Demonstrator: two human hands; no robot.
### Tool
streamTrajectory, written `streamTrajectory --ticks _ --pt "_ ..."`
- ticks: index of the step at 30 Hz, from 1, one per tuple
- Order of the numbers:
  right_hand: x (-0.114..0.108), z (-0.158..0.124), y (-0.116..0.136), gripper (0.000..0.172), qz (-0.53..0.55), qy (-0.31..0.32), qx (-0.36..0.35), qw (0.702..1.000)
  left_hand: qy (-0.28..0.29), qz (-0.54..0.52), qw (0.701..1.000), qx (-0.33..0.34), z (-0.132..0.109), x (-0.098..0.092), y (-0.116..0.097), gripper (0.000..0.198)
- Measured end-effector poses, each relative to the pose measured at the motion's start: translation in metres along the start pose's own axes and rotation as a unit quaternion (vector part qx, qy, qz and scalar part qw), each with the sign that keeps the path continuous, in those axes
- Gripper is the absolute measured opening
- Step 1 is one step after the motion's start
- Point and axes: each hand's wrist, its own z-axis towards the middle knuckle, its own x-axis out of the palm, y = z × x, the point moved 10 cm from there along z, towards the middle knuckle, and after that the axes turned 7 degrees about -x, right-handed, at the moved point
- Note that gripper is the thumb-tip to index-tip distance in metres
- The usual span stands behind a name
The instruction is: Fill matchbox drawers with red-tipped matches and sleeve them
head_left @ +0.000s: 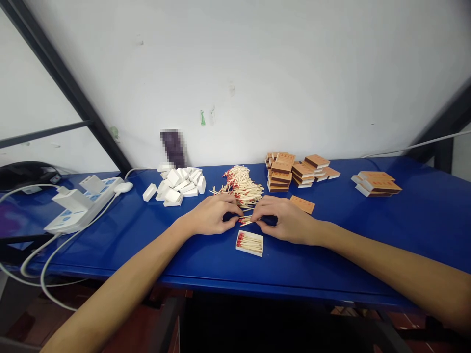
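A few red-tipped matches lie between my fingertips. My left hand pinches their red-head end, and my right hand closes on the plain end. Just below them, on the blue table, sits a white tray partly filled with matches, red heads to the left. Behind my hands is a loose heap of matches. A flat orange matchbox sleeve lies beyond my right hand.
White empty trays are piled at the back left, near a pixelated dark object. Orange matchboxes are stacked behind my right hand, with more boxes farther right. A power strip with cables stands on the left.
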Motion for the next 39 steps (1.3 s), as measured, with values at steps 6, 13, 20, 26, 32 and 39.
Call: streamTrajectory --ticks 6,13,20,26,32,39 --pt "0.0 -0.001 -0.001 0.018 -0.005 -0.002 -0.002 1.0 0.003 0.002 1.0 0.006 0.001 0.002 0.0 0.022" --pt "0.002 0.0 -0.005 0.012 -0.024 0.002 0.014 1.0 0.003 -0.01 1.0 0.005 0.0 0.0 -0.004 0.027" --pt "0.004 -0.002 -0.01 0.011 -0.019 0.016 0.042 0.999 -0.007 -0.023 1.0 0.01 0.001 0.0 -0.003 0.034" --pt "0.006 -0.002 -0.011 0.012 -0.016 0.026 0.046 0.998 -0.008 -0.026 1.0 0.014 0.001 0.0 -0.005 0.032" --pt "0.006 -0.001 -0.013 0.014 -0.02 0.008 0.062 0.998 0.005 -0.025 1.0 0.007 0.002 0.003 -0.004 0.033" --pt "0.007 0.0 -0.014 0.017 -0.002 -0.005 0.067 0.998 -0.006 -0.046 0.999 -0.001 0.005 0.002 -0.005 0.023"
